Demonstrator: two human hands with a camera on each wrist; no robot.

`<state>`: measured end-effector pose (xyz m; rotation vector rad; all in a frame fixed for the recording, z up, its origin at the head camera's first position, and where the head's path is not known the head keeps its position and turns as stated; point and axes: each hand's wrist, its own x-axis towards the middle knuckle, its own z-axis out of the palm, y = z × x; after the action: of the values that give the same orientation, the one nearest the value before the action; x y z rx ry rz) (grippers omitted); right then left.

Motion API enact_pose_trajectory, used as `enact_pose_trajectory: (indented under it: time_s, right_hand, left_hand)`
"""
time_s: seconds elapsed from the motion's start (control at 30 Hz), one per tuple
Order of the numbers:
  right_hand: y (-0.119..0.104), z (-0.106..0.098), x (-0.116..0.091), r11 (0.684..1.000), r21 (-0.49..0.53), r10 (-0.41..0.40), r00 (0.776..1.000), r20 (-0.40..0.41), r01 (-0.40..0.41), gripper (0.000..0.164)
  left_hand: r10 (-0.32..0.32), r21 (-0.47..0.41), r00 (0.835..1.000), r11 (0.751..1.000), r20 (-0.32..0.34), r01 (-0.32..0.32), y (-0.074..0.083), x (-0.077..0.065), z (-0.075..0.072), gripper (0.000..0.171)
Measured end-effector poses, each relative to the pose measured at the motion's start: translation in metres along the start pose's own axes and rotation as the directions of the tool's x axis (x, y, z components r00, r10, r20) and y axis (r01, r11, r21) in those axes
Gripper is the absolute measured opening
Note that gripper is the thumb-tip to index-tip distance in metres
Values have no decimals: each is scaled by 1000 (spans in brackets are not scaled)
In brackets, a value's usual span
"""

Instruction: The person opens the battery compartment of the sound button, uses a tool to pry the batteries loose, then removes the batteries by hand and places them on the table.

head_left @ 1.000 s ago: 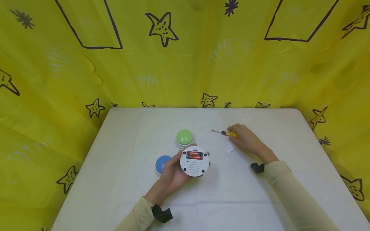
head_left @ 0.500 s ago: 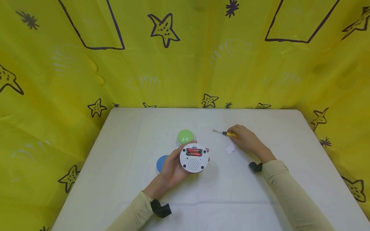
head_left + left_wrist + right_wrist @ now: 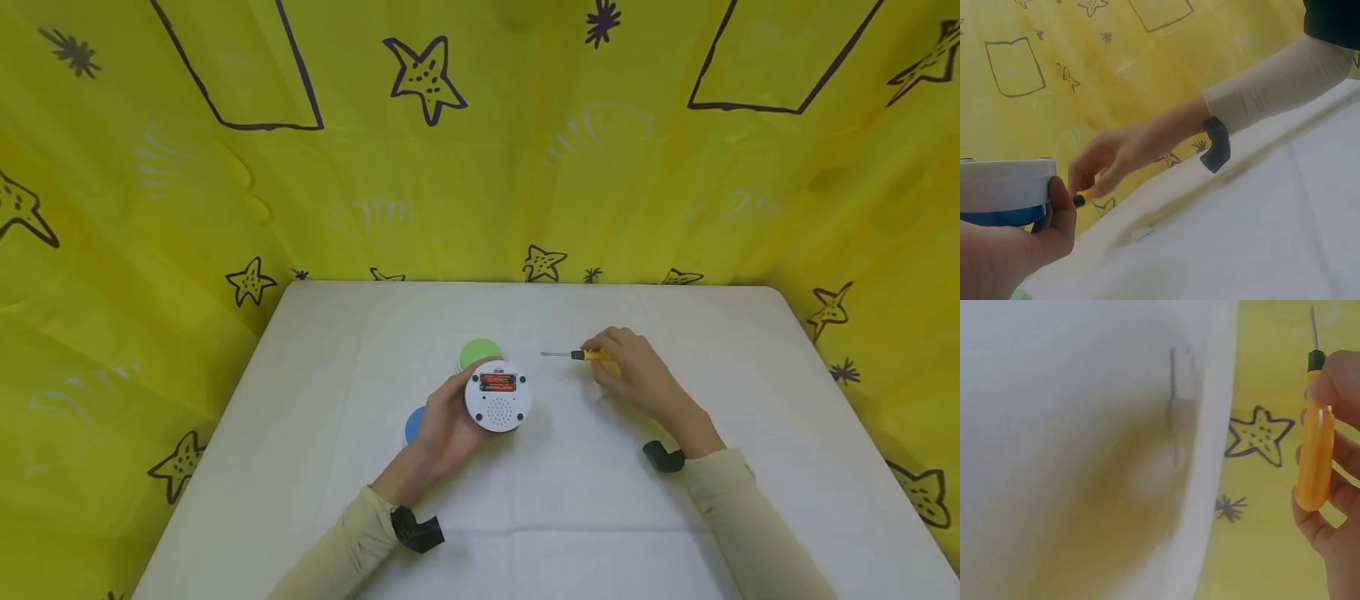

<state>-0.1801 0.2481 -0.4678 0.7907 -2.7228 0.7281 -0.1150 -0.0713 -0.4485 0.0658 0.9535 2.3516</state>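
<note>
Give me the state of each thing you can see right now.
White device: underside up, held in the left hand.
Batteries: seated, exposed.
Screwdriver: gripped in the right hand, tip apart from the white device.
Green button: dome up on the table, partly hidden.
Blue button: on the table, partly hidden.
White scrap: lying on the table.

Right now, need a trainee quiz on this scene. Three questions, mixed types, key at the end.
1. Multiple choice: what does the right grip hold?
A) scissors
B) a yellow-handled screwdriver
C) a spoon

2. The left grip holds a round white device. True or false: its batteries are fully covered over.

3. Short answer: in the head view, what colours are the two domed buttons on the table, partly hidden by the left grip or what it holds?

Key:
1. B.
2. False; the red batteries show uncovered.
3. Green and blue: the green button and the blue button.
</note>
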Motion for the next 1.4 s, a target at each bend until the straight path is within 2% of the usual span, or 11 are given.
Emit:
enact_pose_trajectory:
  time_s: [0.13,0.37,0.5,0.77,0.97,1.13,1.4]
  right_hand:
    - [-12,-4,-3,994,-22,-110,990,-93,108,27]
    - [-27,-10,-6,985,-46,-174,971,-167,168,28]
    - [-35,-12,-8,978,-71,-205,961,-187,195,29]
    - [-46,-13,-10,960,-138,-265,947,-184,242,35]
    - [-51,-14,-10,945,-171,-309,932,-191,278,34]
    - [-56,-18,-8,931,-228,-327,927,-181,284,33]
    - [-69,-28,-8,877,-365,-375,919,-120,311,38]
  left_hand:
    - [10,-8,1000,1000,-9,-10,0,6,-1,59]
    - [31,-13,999,999,-43,-32,0,13,0,60]
    - [34,6,999,999,-37,-34,-1,16,0,59]
    - [29,-5,999,1000,-39,-30,-3,20,1,56]
    - [35,7,998,999,-46,-35,-4,22,3,51]
    - [31,18,998,999,-48,-31,-3,21,5,53]
    - [25,105,997,994,-71,-17,-4,17,7,55]
